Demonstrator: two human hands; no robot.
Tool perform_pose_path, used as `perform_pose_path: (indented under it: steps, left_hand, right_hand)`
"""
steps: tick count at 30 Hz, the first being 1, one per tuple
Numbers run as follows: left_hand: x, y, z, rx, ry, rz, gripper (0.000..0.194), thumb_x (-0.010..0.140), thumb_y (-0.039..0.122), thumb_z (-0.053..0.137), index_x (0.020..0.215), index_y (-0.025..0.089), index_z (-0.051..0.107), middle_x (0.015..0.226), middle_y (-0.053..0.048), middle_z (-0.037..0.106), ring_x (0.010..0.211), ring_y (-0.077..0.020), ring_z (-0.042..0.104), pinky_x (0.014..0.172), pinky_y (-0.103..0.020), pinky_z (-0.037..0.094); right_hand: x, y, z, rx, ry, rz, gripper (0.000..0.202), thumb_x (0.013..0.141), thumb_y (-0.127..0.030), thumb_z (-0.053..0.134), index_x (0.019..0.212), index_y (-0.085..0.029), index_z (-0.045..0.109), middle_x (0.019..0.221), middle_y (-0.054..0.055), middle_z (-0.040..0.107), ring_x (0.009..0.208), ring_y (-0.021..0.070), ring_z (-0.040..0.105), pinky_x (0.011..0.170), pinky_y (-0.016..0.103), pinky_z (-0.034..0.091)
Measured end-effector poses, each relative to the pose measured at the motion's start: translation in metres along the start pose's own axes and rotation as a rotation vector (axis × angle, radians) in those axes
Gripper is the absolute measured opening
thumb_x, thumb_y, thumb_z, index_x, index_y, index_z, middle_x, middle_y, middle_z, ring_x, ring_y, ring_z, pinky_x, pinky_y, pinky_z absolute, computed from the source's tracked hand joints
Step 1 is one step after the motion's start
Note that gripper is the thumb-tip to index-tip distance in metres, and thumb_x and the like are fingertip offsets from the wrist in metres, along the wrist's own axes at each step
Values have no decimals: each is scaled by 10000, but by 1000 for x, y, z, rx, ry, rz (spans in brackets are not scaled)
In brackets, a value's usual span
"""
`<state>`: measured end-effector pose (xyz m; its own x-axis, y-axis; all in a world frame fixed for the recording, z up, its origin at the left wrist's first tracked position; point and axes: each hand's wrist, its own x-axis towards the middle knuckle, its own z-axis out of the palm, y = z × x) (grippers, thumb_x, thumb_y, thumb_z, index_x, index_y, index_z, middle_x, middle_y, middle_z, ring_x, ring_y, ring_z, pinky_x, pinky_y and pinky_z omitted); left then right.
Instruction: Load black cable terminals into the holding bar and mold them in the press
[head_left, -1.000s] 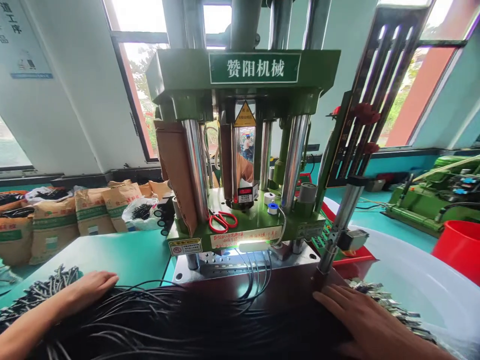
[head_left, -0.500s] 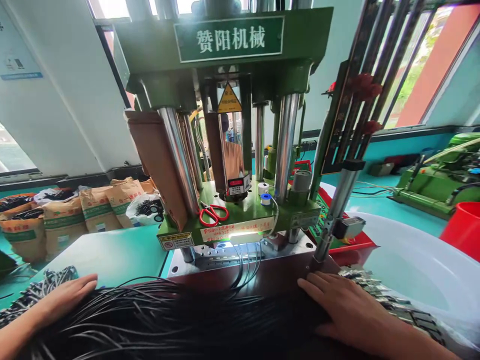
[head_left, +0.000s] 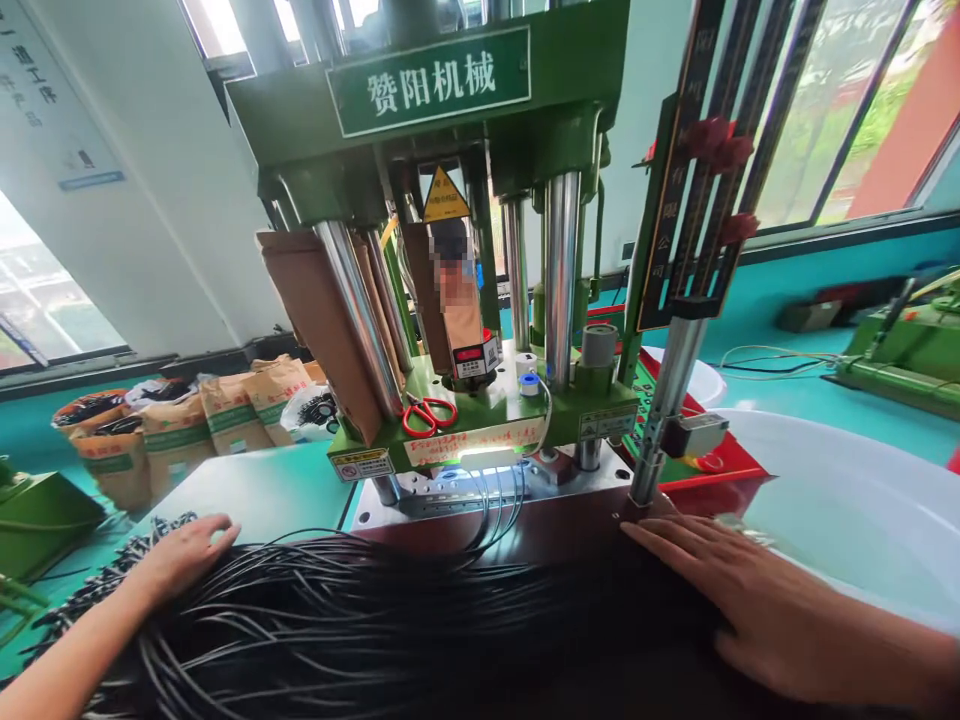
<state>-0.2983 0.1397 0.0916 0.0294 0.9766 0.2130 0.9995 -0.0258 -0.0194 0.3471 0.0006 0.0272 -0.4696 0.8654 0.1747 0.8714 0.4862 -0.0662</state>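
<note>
A wide bundle of black cables (head_left: 337,620) lies across the front of the dark red table (head_left: 570,530). My left hand (head_left: 184,560) rests at the bundle's left end, beside many cable connectors (head_left: 135,550), with thumb and fingers apart. At the right, my right hand (head_left: 750,590) is stretched out flat over the table's edge, below the metal post (head_left: 667,410). Neither hand shows anything gripped. A few thin cables (head_left: 502,510) run from the bundle up to the metal plate (head_left: 435,500) under the green press (head_left: 480,405).
Red-handled scissors (head_left: 429,416) and a blue-and-white tape roll (head_left: 530,384) sit on the press. Right of it are a red control box (head_left: 739,465) and a large white tub (head_left: 847,500). At left are a green table (head_left: 247,490) and several paper sacks (head_left: 232,410).
The view has turned slightly left. My left hand has shifted right and up in the picture, its fingers a little more bent. My right hand lies flatter and further right.
</note>
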Motion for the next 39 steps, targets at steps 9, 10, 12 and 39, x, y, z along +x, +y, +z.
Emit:
perform_pose_path:
  steps: [9,10,12,39]
  left_hand:
    - [-84,166,-45,-367,-198,451,269,899,420,448,1093,290,581,1102,14,636,1002,-168,583,932,-257,435]
    - [-97,190,-44,-391,-295,544,290,889,397,494,1164,332,558,1201,25,594,1091,-170,545,988,-265,404]
    - [-112,230,-39,-417,-372,612,434,836,361,602,1259,364,501,1264,17,554,1148,-192,505,1032,-305,381]
    - [-53,266,-25,-693,-408,724,102,842,286,577,872,210,639,754,44,607,681,-102,513,606,-201,347]
  right_hand:
    - [26,-58,-28,264,-93,141,589,823,-459,591,1384,-362,441,1448,41,429,1304,332,398,1049,543,377]
    - [34,-72,-29,310,-90,114,543,833,-456,591,1356,-366,476,1403,39,477,1269,307,441,1043,500,395]
    - [48,-96,-27,373,-79,53,527,812,-389,646,1321,-361,512,1314,33,534,1198,266,489,1027,428,413]
    - [99,-115,-17,628,-6,77,86,846,-308,659,914,-265,688,933,-13,609,933,178,543,829,281,395]
